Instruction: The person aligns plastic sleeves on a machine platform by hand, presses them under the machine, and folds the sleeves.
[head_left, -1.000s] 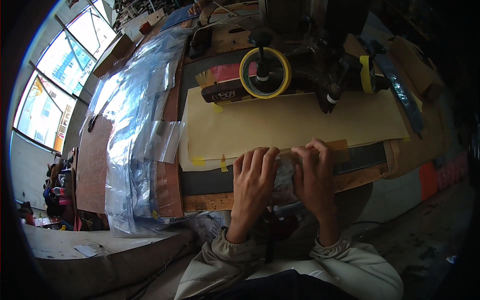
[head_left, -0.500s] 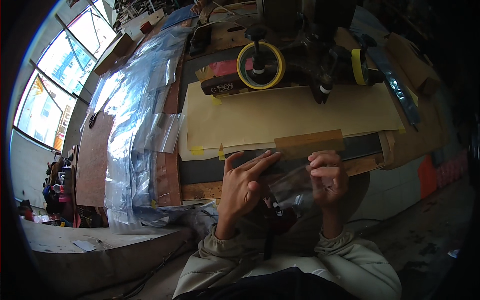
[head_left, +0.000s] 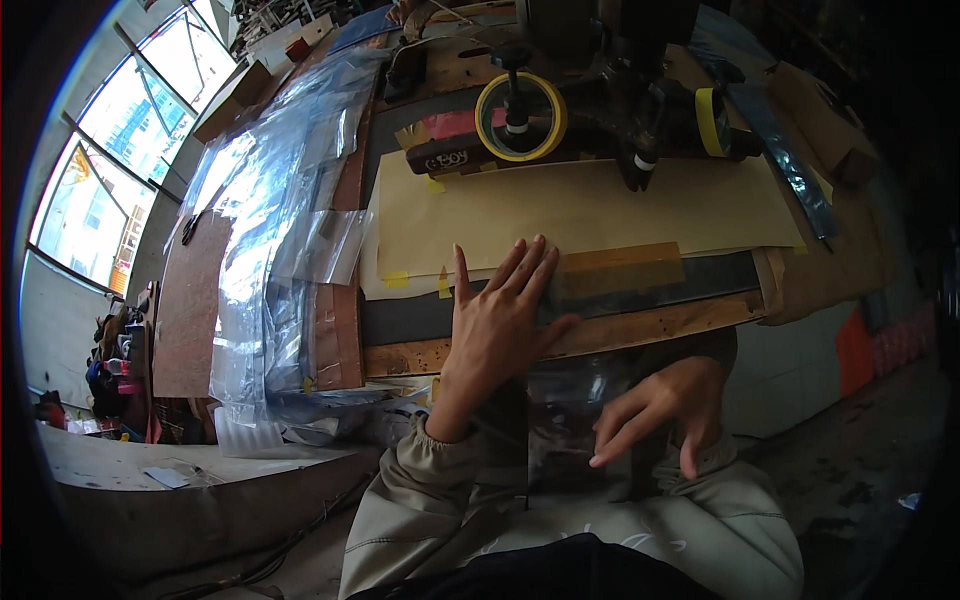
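Observation:
My left hand (head_left: 497,325) lies flat with fingers spread. Its fingertips rest on the near edge of a beige paper sheet (head_left: 600,215), and its palm is over the dark strip of the work surface (head_left: 410,322). My right hand (head_left: 668,402) is lower, off the table edge, with fingers apart and pointing down; I see nothing held in it. Beside it a clear plastic bag (head_left: 575,430) hangs from the wooden front edge (head_left: 660,320) in front of my body. A brown tape strip (head_left: 625,268) covers part of the sheet's near edge, right of my left fingers.
A dark machine arm (head_left: 635,130) with a knob and yellow tape rolls (head_left: 520,155) stands behind the sheet. Many clear plastic bags (head_left: 265,260) are layered on the left. Brown paper (head_left: 820,270) and a cardboard box (head_left: 820,120) are on the right.
My left hand has moved forward and now presses flat at the sheet's edge. My right hand has let go of the clear plastic and dropped toward my body; the plastic now hangs down.

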